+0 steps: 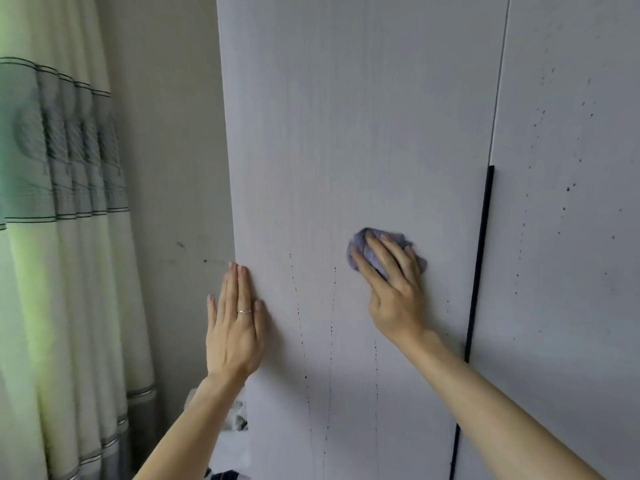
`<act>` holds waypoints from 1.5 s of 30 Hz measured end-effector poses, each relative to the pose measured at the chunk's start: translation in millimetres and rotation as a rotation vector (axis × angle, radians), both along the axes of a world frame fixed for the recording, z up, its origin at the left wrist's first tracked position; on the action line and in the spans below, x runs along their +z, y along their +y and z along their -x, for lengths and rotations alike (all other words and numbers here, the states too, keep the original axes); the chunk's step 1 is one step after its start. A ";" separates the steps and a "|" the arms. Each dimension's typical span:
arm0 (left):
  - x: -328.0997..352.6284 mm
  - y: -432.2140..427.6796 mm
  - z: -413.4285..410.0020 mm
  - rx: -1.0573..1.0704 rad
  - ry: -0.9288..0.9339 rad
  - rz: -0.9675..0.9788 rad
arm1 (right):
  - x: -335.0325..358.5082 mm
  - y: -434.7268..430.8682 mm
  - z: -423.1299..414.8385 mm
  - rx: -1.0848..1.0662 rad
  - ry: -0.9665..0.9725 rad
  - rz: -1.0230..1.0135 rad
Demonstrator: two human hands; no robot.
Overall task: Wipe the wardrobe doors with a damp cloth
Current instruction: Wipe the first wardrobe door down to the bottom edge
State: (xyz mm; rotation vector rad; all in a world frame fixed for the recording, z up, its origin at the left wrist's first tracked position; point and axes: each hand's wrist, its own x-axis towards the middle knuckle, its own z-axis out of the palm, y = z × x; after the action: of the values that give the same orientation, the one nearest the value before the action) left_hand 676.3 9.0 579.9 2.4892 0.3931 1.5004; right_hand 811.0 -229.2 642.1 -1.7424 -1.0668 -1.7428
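Note:
A pale grey wardrobe door [346,133] fills the middle of the head view, with thin dark drip trails running down its lower half. My right hand [391,282] presses a bunched purple cloth [360,244] flat against this door, fingers spread and straight over it. My left hand [239,320], with a ring on one finger, lies flat with straight fingers on the door's left edge. A second door [571,202] to the right is speckled with dark spots.
A black vertical handle strip [479,265] runs along the gap between the two doors. A beige wall [173,168] and a green-lit curtain [62,202] stand to the left. Some fabric lies low beside the wardrobe [235,420].

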 end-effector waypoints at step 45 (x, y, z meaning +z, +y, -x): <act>-77.2 42.5 11.9 -0.157 0.037 -0.179 | 29.1 130.0 64.2 -0.043 -0.136 0.369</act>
State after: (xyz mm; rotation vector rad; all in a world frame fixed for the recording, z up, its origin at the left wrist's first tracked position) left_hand 664.4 51.5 502.7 2.6164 0.0683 1.4884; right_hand 746.8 -99.2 671.2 -1.8897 -1.4990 -1.7992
